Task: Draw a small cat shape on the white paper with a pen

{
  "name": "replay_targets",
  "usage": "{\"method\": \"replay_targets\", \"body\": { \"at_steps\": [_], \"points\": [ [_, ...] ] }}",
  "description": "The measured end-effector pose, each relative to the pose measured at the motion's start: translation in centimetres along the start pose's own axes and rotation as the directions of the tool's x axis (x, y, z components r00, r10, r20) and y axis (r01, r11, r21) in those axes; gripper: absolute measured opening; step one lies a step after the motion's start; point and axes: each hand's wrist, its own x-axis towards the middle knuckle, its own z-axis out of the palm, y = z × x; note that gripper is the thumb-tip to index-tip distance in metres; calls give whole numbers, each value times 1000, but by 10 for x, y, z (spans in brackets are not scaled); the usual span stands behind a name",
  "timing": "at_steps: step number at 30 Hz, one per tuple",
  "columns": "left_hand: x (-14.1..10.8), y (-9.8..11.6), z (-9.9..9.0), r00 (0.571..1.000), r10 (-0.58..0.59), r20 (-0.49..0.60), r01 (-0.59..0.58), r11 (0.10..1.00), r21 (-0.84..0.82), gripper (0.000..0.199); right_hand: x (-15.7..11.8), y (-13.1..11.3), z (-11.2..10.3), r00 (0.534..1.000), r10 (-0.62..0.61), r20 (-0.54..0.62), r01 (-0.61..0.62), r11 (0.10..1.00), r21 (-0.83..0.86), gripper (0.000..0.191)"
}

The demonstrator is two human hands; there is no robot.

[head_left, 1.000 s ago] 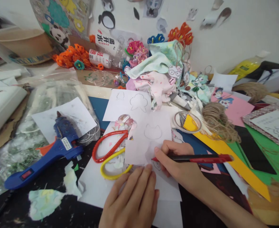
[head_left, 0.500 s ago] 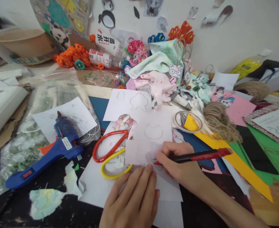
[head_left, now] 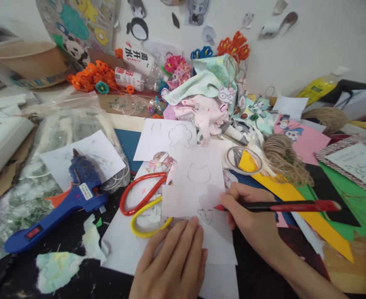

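Observation:
In my right hand (head_left: 253, 222) is a red and black pen (head_left: 290, 206), gripped near its tip. The tip points left, just above a small pencil-like sketch (head_left: 205, 216) with a pointed lower edge. That sketch lies on a white sheet of paper (head_left: 183, 195), which also bears a cat-head outline (head_left: 199, 173). My left hand (head_left: 173, 259) lies flat on the paper's lower part, fingers stretched out. Left of the sheet, partly under it, are scissors with one red handle (head_left: 143, 193) and one yellow handle (head_left: 150, 218). Another drawn sheet (head_left: 145, 145) lies behind.
A blue glue gun (head_left: 61, 207) rests at the left by a plastic bag (head_left: 18, 216). Fabric scraps (head_left: 58, 270) lie in front of it. On the right are a tape roll (head_left: 256, 160), twine (head_left: 282, 153), yellow card (head_left: 313, 216) and a dark phone-like slab (head_left: 335, 199). Cloth (head_left: 198, 112) is heaped behind.
My right hand has moved right and lifted the pen's tip away from the small sketch, which now shows more fully. My left hand has stayed on the paper. The whole view has shifted slightly.

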Motion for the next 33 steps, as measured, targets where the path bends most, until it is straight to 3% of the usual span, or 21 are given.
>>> {"method": "replay_targets", "body": {
  "at_steps": [3,5,9,13,18,26,31,32,33],
  "points": [
    [0,0,3,996,-19,-88,17,1000,-13,26,-4,4,-3,999,29,31,-29,1000,8,39],
    [1,-1,2,998,-2,-57,1,1000,-15,26,-5,5,-2,997,40,69,-40,999,1,38],
    [2,-2,-2,998,19,67,-19,1000,-1,23,-5,5,0,999,25,41,-23,999,-31,39],
    [2,-1,-1,998,-13,-60,13,1000,2,27,-6,5,-1,998,1,56,1,999,-44,39],
    [2,-3,-6,996,32,81,-34,999,14,24,-7,7,0,998,8,60,-5,999,-50,40],
    [2,-3,-9,994,30,106,-31,999,17,24,-5,6,0,999,23,43,-21,998,-52,39],
    [3,-1,-4,1000,-5,-24,5,1000,6,28,-5,5,1,999,24,33,-23,999,-49,39],
    [2,-1,-5,999,7,52,-7,1000,2,25,-5,5,1,999,21,32,-20,998,-54,39],
    [2,-1,-5,999,11,52,-12,1000,5,25,-5,5,1,999,17,34,-15,998,-60,39]
  ]
}}
